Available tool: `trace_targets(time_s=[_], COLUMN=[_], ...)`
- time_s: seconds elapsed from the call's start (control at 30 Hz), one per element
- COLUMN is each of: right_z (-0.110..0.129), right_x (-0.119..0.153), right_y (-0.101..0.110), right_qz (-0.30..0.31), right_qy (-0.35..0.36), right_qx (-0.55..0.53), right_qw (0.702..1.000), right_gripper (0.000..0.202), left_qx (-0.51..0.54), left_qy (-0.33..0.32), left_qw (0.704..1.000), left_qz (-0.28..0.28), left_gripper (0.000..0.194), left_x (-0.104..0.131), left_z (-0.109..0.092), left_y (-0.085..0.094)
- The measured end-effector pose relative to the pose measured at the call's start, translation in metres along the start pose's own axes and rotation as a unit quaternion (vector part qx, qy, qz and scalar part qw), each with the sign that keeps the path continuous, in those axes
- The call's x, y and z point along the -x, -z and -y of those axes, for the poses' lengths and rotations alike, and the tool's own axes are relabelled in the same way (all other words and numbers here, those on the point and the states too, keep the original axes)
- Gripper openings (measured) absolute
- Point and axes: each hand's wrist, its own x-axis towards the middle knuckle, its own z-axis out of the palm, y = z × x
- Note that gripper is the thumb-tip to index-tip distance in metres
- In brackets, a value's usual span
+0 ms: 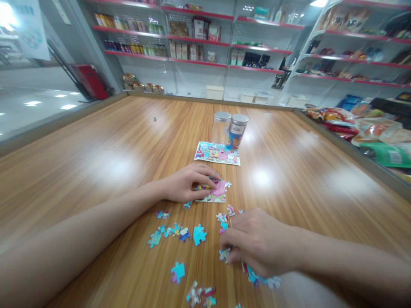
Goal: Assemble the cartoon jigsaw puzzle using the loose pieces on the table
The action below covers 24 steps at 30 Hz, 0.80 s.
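Observation:
My left hand (186, 184) rests on a partly joined patch of jigsaw puzzle (218, 193) on the wooden table (112, 162), fingers pressing its left part. My right hand (257, 241) lies curled over loose puzzle pieces (224, 255) near the table's front; whether it grips one I cannot tell. More loose pieces (199, 234) are scattered between the hands and toward the front edge. Beyond the patch lies a colourful picture sheet (217, 153).
Two clear jars with silver lids (236, 128) stand behind the picture sheet. Snack bags (369, 128) are piled along the table's right edge. Store shelves (199, 40) with goods line the back wall. A small dark object (154, 119) sits far left on the table.

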Motion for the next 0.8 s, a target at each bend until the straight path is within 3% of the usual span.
trace_targets(time_s=[0.2, 0.37, 0.5, 0.57, 0.63, 0.7, 0.8], right_z=[-0.003, -0.003, -0.006, -0.015, -0.028, -0.043, -0.058], right_x=[-0.001, -0.004, -0.005, -0.004, -0.004, -0.004, -0.005], right_y=[0.001, 0.004, 0.004, 0.005, 0.005, 0.005, 0.005], right_qz=[-0.038, -0.056, -0.09, -0.148, -0.228, -0.257, -0.254], right_qy=[0.064, 0.076, 0.1, 0.035, -0.104, -0.248, -0.306], right_qx=[-0.018, -0.031, -0.135, -0.182, -0.181, -0.181, -0.199], right_qw=[0.997, 0.995, 0.982, 0.971, 0.951, 0.916, 0.896], right_gripper=[0.007, 0.007, 0.005, 0.003, 0.006, 0.01, 0.013], left_qx=[-0.004, -0.005, -0.004, -0.004, -0.003, -0.002, -0.005], left_qy=[0.003, 0.006, 0.002, 0.0, 0.001, 0.004, 0.004], left_qw=[1.0, 1.0, 1.0, 1.0, 1.0, 1.0, 1.0], left_qz=[0.007, 0.006, 0.004, 0.004, 0.002, 0.001, 0.007], left_gripper=[0.023, 0.023, 0.022, 0.022, 0.022, 0.022, 0.023], left_x=[0.002, 0.003, 0.002, 0.001, 0.001, 0.002, 0.002], left_z=[0.002, 0.003, 0.002, 0.001, 0.002, 0.002, 0.002], left_y=[-0.001, -0.001, -0.001, -0.001, -0.001, -0.002, -0.001])
